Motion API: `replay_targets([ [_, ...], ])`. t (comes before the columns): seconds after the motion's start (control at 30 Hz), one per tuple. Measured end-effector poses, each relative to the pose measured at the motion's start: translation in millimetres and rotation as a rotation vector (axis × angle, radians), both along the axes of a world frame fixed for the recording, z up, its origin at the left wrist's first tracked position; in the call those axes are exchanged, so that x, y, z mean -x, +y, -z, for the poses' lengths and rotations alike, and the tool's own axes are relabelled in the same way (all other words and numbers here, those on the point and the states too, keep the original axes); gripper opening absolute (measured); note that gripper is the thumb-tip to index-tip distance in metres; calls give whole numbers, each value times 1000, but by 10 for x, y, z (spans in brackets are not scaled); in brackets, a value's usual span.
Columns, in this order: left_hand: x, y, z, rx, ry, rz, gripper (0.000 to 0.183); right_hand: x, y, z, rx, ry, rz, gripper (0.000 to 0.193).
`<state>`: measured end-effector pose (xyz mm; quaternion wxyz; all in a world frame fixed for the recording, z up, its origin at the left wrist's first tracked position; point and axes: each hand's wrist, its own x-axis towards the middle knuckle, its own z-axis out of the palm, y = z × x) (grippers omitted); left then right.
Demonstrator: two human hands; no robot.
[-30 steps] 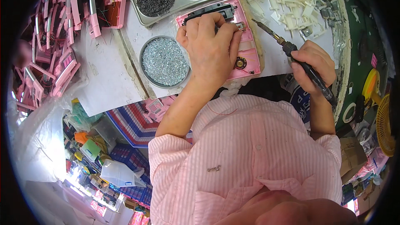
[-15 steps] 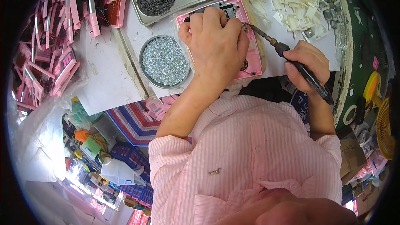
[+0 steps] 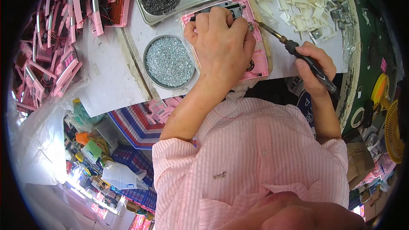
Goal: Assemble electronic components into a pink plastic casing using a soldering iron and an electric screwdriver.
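A pink plastic case (image 3: 260, 64) lies open-side up at the table's front edge, with a dark mechanism (image 3: 235, 10) along its far side. Over the case, my left hand (image 3: 223, 44) is closed, its bent fingers gripping the case by the mechanism; the fingertips and anything small between them are hidden. My right hand (image 3: 316, 66) is wrapped round the black handle of a soldering iron (image 3: 294, 47). The iron slants to the upper left, its tip over the case's right side, close to my left thumb. Whether the tip touches anything, I cannot tell.
Left of the case stands a round tin of small silvery metal pieces (image 3: 169, 62). Behind it, a metal tray (image 3: 183, 5) holds dark springs. White plastic parts (image 3: 304, 4) are heaped at the far right, and pink casings with wires (image 3: 49, 55) pile up at far left.
My right hand has moved slightly right and away from me, taking the soldering iron's tip a little to the right of my left thumb. My left hand has hardly moved on the case.
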<state>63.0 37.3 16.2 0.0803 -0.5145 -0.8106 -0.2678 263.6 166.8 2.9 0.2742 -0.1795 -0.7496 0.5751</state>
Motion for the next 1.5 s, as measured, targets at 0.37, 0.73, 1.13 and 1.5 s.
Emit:
replay_targets([
  [0.37,4,0,11,5,19,7,10,2,51,-44,-60,30,-26,25],
  [0.73,0,0,12,-2,34,5,11,74,14,-48,-166,30,-62,25],
  [1.13,-4,3,12,12,45,9,12,-2,76,-79,-145,57,-33,25],
  [1.5,334,-635,-515,722,-46,46,24,2,124,-143,-173,82,26,25],
])
